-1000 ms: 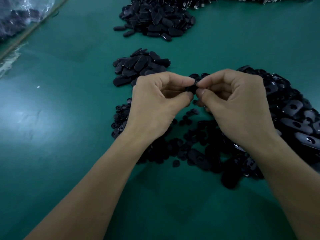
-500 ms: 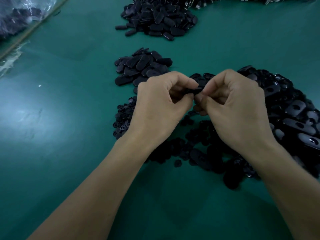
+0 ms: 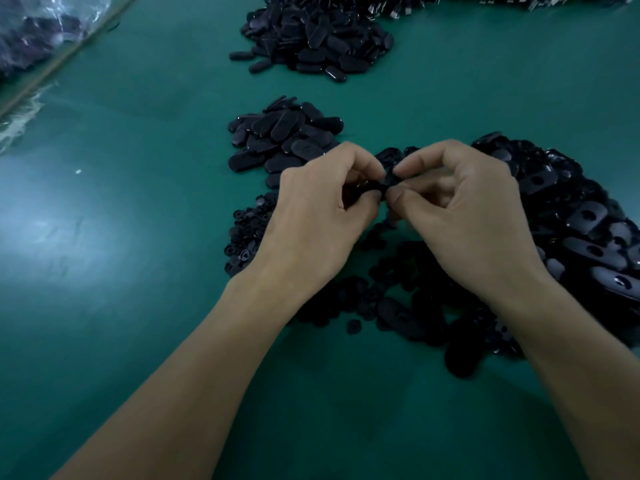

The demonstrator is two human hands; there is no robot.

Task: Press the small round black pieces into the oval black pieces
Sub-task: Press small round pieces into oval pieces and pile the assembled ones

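My left hand [image 3: 322, 216] and my right hand [image 3: 464, 209] meet fingertip to fingertip above the green table. Between them they pinch a small black piece [image 3: 388, 180], mostly hidden by the fingers; I cannot tell if it is an oval, a round piece or both. Small round black pieces [image 3: 242, 237] lie in a loose heap under and left of my left wrist. Oval black pieces with holes [image 3: 581, 220] are piled to the right of my right hand.
A small pile of oval pieces [image 3: 284, 136] lies just beyond my hands. A larger pile [image 3: 318, 36] sits at the far edge. A clear plastic bag [image 3: 38, 32] lies at the top left. The green table [image 3: 121, 237] stretches bare to the left.
Both hands have stayed together at the same spot. The fingers have shifted slightly around the pinched piece.
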